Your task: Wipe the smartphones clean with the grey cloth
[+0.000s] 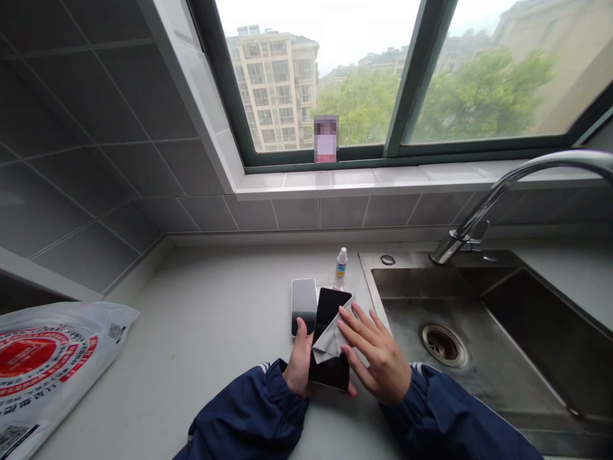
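A black-screened phone [331, 372] lies in my left hand [299, 358], which is closed round it from below, thumb along its left edge. Over the screen is a grey cleaning cloth [330, 340] with a zigzag edge. My right hand [378, 351] holds this cloth against the glass, its fingers slanting across the right side of the phone. Just beyond my left thumb, a second phone [303, 303] with a pale frame rests face up on the counter. A small white-capped bottle [341, 263] stands upright behind the phones. Something clear and flat is partly hidden behind the held phone.
To the right is a steel sink [378, 297] with a drain [444, 344] and a curved chrome tap [483, 207]. A white plastic bag [48, 364] with red print lies on the left of the pale counter [191, 358]. A window [335, 169] runs along the back, with a blurred patch at its lower frame.
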`<state>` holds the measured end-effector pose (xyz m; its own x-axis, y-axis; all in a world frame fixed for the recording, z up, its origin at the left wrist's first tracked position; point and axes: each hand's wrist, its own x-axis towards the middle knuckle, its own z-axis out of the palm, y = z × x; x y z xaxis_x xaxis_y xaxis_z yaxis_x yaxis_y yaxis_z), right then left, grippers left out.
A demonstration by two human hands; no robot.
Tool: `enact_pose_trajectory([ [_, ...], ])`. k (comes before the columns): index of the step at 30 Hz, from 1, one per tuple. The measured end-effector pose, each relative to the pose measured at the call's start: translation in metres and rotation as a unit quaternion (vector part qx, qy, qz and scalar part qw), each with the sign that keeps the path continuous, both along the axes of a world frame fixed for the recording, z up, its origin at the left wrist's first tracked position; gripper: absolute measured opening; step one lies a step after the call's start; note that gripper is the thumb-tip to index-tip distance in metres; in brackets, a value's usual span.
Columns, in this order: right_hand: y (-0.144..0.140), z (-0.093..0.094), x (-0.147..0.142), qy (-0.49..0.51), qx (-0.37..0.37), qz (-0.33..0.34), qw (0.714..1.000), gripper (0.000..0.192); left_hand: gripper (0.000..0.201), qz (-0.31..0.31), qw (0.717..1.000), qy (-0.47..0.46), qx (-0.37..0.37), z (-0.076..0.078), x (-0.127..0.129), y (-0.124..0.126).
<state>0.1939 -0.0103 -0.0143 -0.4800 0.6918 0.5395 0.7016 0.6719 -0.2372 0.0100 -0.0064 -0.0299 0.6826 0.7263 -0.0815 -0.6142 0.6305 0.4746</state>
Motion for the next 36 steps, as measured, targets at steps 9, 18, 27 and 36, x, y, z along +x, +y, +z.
enact_pose_trajectory([
  [9,0.003,-0.005,0.000,0.003,-0.011,-0.053,0.999,0.065,0.094,-0.052,0.993,0.062,0.091,0.007,0.004,-0.004],
  [18,-0.006,0.000,-0.006,-0.058,-0.034,-0.003,0.998,0.067,0.072,-0.005,0.994,0.053,0.098,-0.013,0.004,-0.005],
  [27,-0.021,0.000,-0.018,-0.022,-0.058,0.128,0.990,0.046,0.086,0.085,0.994,0.018,-0.064,-0.001,0.001,-0.001],
  [36,-0.024,0.008,-0.019,-0.018,-0.044,0.173,0.984,0.034,0.087,0.067,0.993,0.057,-0.082,0.002,-0.002,0.002],
])
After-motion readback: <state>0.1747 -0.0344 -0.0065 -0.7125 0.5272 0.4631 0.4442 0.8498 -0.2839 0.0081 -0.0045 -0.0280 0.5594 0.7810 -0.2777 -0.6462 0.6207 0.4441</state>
